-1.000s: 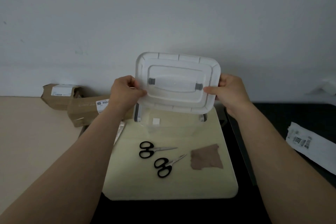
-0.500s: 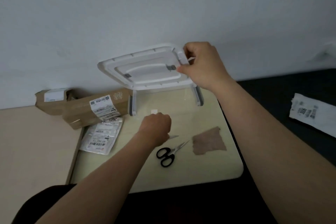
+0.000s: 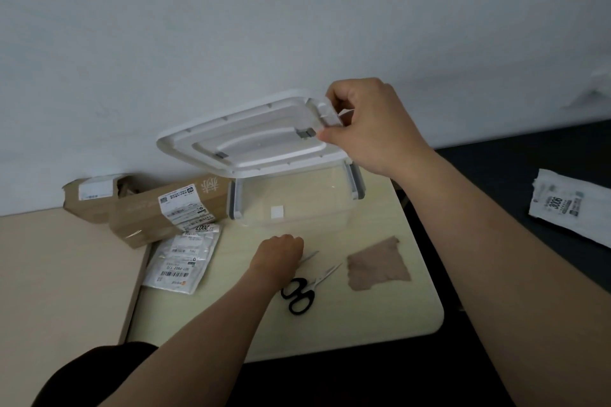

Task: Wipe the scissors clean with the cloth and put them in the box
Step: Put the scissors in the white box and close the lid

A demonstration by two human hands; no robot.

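Observation:
A clear plastic box (image 3: 314, 208) with grey latches stands at the back of a small pale table (image 3: 363, 324). My right hand (image 3: 370, 129) grips the right edge of its white lid (image 3: 258, 139) and holds it tilted above the box. My left hand (image 3: 281, 251) lies curled over the handles of one pair of scissors (image 3: 310, 255); only the blade tip shows. A second pair of black-handled scissors (image 3: 299, 296) lies just in front, untouched. The brown cloth (image 3: 378, 264) lies flat to their right.
Two cardboard parcels (image 3: 155, 211) sit left of the box, against the wall. Labelled plastic mail bags (image 3: 183, 258) lie in front of them. A white labelled parcel (image 3: 568, 205) rests on the dark surface at the right.
My left hand has let go of the lid and dropped onto the nearer-to-box scissors. The right hand alone now holds the lid, lifted and tilted above the box.

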